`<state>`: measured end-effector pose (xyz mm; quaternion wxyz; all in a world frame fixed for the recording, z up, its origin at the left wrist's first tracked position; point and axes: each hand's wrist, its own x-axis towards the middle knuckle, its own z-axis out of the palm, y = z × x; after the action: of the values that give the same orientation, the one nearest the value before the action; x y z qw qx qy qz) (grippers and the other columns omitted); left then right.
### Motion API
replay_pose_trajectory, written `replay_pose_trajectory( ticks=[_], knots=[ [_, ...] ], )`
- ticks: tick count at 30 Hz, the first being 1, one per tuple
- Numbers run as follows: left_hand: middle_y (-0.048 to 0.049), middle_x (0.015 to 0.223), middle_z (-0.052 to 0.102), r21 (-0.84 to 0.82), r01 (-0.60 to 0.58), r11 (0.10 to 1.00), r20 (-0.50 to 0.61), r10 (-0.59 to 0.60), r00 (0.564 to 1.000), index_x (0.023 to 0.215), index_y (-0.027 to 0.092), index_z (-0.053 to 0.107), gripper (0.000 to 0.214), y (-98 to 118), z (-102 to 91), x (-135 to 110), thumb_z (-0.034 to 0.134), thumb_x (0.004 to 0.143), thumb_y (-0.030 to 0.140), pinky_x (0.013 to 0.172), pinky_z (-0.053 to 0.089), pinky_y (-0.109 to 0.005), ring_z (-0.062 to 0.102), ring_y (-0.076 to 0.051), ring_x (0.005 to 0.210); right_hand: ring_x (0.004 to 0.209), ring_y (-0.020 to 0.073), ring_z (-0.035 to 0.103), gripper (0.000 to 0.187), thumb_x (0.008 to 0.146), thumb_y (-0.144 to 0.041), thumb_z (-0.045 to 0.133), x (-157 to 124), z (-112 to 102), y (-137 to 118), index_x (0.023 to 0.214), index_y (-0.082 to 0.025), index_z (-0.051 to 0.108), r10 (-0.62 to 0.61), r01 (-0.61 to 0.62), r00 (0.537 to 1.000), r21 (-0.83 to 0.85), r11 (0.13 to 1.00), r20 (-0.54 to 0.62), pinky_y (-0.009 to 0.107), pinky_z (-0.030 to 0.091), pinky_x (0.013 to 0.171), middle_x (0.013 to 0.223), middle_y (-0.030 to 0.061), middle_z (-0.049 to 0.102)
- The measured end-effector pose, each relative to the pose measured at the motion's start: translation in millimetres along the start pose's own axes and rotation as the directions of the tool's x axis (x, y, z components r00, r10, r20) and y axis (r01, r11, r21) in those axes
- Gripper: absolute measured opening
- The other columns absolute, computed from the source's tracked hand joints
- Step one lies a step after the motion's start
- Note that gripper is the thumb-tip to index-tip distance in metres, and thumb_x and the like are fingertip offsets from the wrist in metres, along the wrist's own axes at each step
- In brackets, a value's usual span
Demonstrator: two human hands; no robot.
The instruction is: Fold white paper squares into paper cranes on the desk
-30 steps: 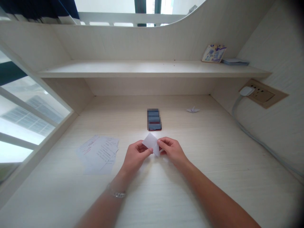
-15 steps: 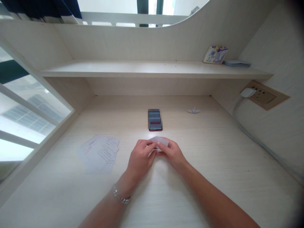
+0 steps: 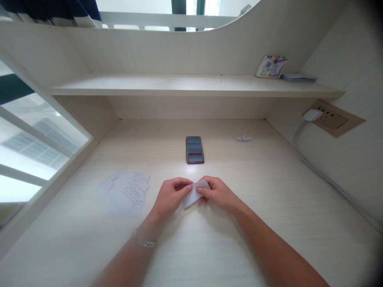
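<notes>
A small folded piece of white paper (image 3: 195,193) is held between my two hands, low over the desk. My left hand (image 3: 172,195) grips its left edge, thumb on top, and a silver bracelet circles that wrist. On the other side my right hand (image 3: 218,192) pinches the paper, with the thumb on its face and fingers curled beneath. Just beyond the hands lies a smartphone (image 3: 194,150), its screen pixelated. A little folded paper crane (image 3: 243,138) sits farther back on the right. Loose sheets with handwriting (image 3: 124,194) lie fanned out to the left.
The pale wooden desk (image 3: 269,239) runs back beneath a shelf (image 3: 161,83). On that shelf are a patterned packet (image 3: 271,66) and a thin stack (image 3: 299,77). A plug and cable (image 3: 317,169) hang from the wall socket (image 3: 336,118) at right.
The folded paper has been turned and tilted, so more of its flat face shows. My left hand has shifted slightly left, and both hands have changed their hold on it.
</notes>
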<state>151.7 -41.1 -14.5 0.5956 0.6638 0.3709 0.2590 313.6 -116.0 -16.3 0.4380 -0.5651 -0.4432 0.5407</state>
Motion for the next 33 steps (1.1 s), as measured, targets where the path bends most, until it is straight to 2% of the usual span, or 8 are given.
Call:
replay_pose_trajectory(
  ticks=[7,12,16,18,21,23,27,33],
  knots=[
    [-0.005,0.072,0.069,-0.107,0.092,0.99,0.048,-0.087,0.995,0.077,0.013,0.07,0.014,0,-6.5,1,0.064,0.067,0.02,0.059,0.047,-0.025,0.061,-0.016,0.065,0.046,0.0113,0.055,0.018,0.075,-0.031,0.058,-1,-5,-2,0.075,-0.014,0.064,-0.016,0.016,1.0,0.026,1.0,-0.008,0.022,0.041,0.047,0.05,-0.0008,0.06],
    [-0.0043,0.069,0.067,-0.182,0.09,0.979,0.03,-0.086,0.996,0.074,0.014,0.07,0.011,0,-8.8,0,0.065,0.066,0.018,0.059,0.047,-0.025,0.058,-0.014,0.063,0.05,0.013,0.06,0.031,0.071,-0.032,0.064,0,-3,1,0.096,-0.014,0.069,0.003,-0.005,1.0,0.145,0.989,0.018,0.024,0.044,0.049,0.055,0.0022,0.065],
    [-0.0047,0.069,0.067,-0.229,0.085,0.97,0.012,-0.084,0.996,0.073,0.014,0.07,0.011,1,-9.7,0,0.065,0.065,0.018,0.06,0.047,-0.027,0.059,-0.015,0.063,0.049,0.0132,0.06,0.033,0.068,-0.032,0.068,0,-4,4,0.096,-0.015,0.07,-0.017,0.016,1.0,0.207,0.978,0.006,0.025,0.045,0.05,0.053,0.0029,0.065],
    [-0.0042,0.068,0.067,-0.184,0.063,0.981,-0.006,-0.065,0.998,0.072,0.014,0.07,0.01,2,-9.9,0,0.064,0.065,0.018,0.058,0.046,-0.026,0.059,-0.015,0.062,0.053,0.0141,0.062,0.033,0.068,-0.032,0.068,-2,-7,2,0.097,-0.015,0.07,-0.026,0.014,0.998,0.208,0.978,0.053,0.027,0.047,0.054,0.058,0.0038,0.067],
    [-0.0038,0.07,0.068,-0.036,-0.003,0.999,-0.048,0.001,0.999,0.073,0.016,0.071,0.011,5,-9.5,-1,0.063,0.067,0.019,0.058,0.044,-0.024,0.059,-0.015,0.064,0.071,0.0174,0.065,0.037,0.069,-0.033,0.069,-5,-10,-4,0.101,-0.015,0.068,-0.041,-0.003,0.982,0.23,0.973,0.185,0.033,0.05,0.069,0.082,0.0081,0.07],
    [-0.0044,0.073,0.07,0.039,-0.046,0.998,-0.049,0.048,0.998,0.074,0.017,0.071,0.011,9,-8.5,-2,0.062,0.069,0.021,0.06,0.045,-0.024,0.061,-0.016,0.068,0.078,0.0189,0.064,0.034,0.074,-0.041,0.062,-5,-9,-7,0.095,-0.014,0.069,-0.041,0.007,0.991,0.259,0.966,0.128,0.035,0.051,0.073,0.09,0.0094,0.068],
    [-0.0057,0.076,0.071,0.089,-0.102,0.991,-0.019,0.104,0.994,0.076,0.018,0.072,0.013,11,-5.2,-4,0.063,0.07,0.024,0.062,0.048,-0.026,0.063,-0.018,0.069,0.071,0.0158,0.06,0.029,0.071,-0.041,0.065,0,-1,-3,0.082,-0.015,0.069,-0.034,0.037,0.999,0.203,0.978,-0.015,0.027,0.051,0.061,0.075,0.004,0.065],
    [-0.0063,0.08,0.071,-0.033,-0.066,0.997,-0.04,0.064,0.997,0.083,0.016,0.068,0.017,4,-2.3,-2,0.066,0.068,0.025,0.066,0.05,-0.026,0.064,-0.017,0.072,0.065,0.0138,0.059,0.025,0.066,-0.035,0.07,5,4,5,0.08,-0.015,0.066,-0.048,0.056,0.997,0.156,0.986,-0.053,0.025,0.047,0.057,0.071,0.0025,0.065]
  ],
)
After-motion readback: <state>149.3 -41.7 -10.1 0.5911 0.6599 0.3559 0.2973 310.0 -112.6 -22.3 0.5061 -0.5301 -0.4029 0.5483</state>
